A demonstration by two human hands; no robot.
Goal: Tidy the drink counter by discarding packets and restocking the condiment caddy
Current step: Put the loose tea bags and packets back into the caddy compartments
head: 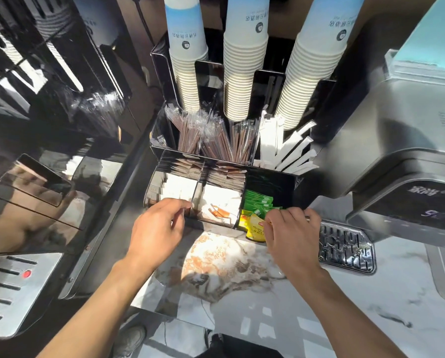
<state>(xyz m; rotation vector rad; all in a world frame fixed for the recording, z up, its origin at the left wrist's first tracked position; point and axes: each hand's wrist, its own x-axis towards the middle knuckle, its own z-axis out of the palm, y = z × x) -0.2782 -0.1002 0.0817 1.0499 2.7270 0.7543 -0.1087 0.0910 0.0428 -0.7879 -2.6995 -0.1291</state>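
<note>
The black condiment caddy stands on the marble counter, split into three front compartments. White and brown packets fill the left one, white packets with an orange-marked one the middle, green tea bags the right. My left hand rests at the caddy's front left edge, fingers pinched at the left compartment's rim. My right hand is at the front right corner, fingers curled on yellow tea packets that hang over the caddy's front edge.
Behind the packets stand wrapped stirrers, white paper-wrapped sticks and three stacks of paper cups. A drink machine with a metal drip tray is at the right, another machine at the left. The marble counter lies below my hands.
</note>
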